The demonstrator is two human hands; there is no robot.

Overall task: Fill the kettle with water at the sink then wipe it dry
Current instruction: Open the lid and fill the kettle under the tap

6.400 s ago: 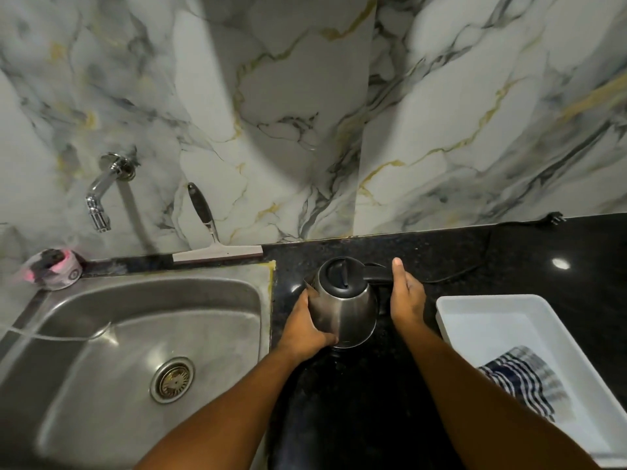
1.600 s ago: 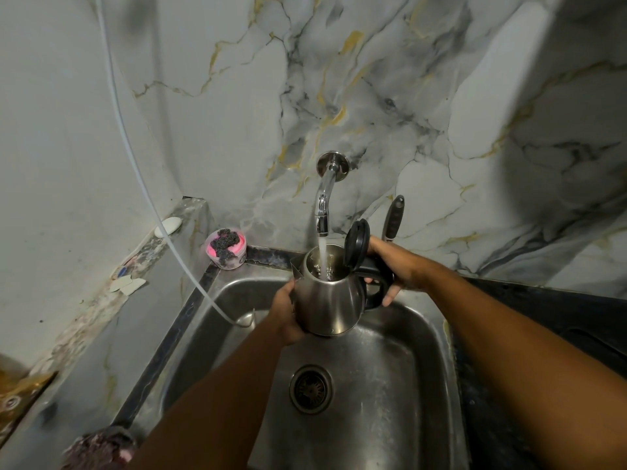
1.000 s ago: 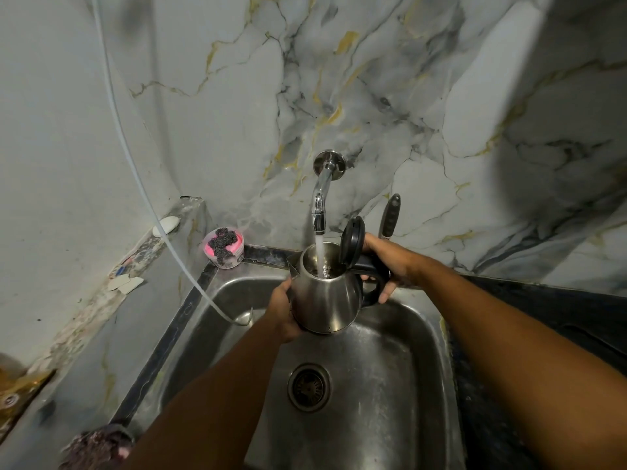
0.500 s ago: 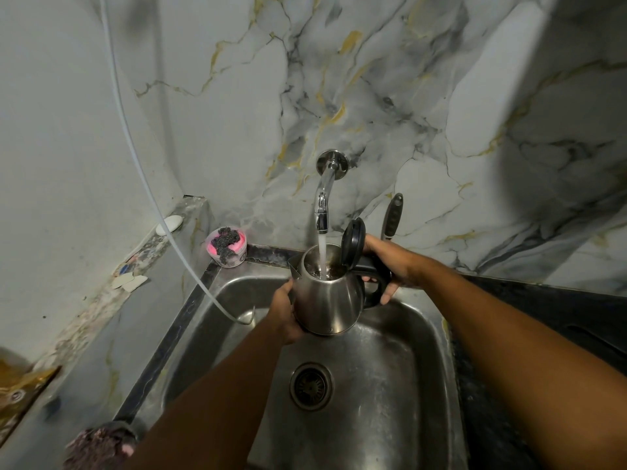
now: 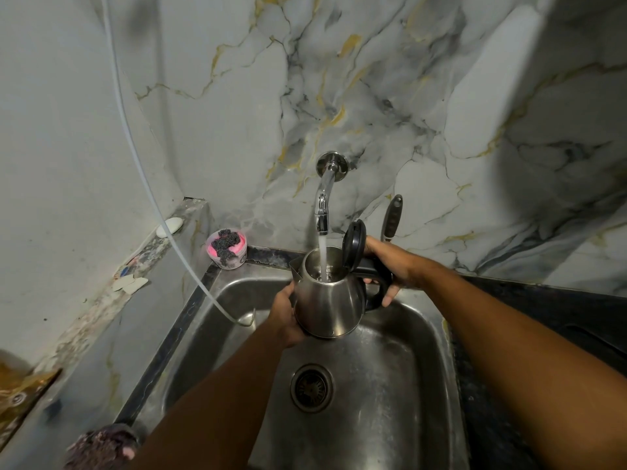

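A steel kettle (image 5: 327,305) with its black lid (image 5: 354,243) flipped up hangs over the steel sink (image 5: 424,385), right under the wall tap (image 5: 323,205). Water runs from the tap straight into the kettle's open mouth. My left hand (image 5: 283,318) cups the kettle's body and base from the left. My right hand (image 5: 390,266) grips the black handle on the right. The kettle sits upright, a little above the sink floor and behind the drain (image 5: 312,387).
A pink tub with a dark scrubber (image 5: 226,249) stands at the sink's back left corner. A thin white hose (image 5: 176,245) curves down into the sink. A black-handled squeegee (image 5: 392,215) leans on the marble wall. Black counter (image 5: 543,307) lies to the right.
Since 6.4 s ago the kettle left the counter and came under the running tap with its lid open. Over the last second it has stayed almost still.
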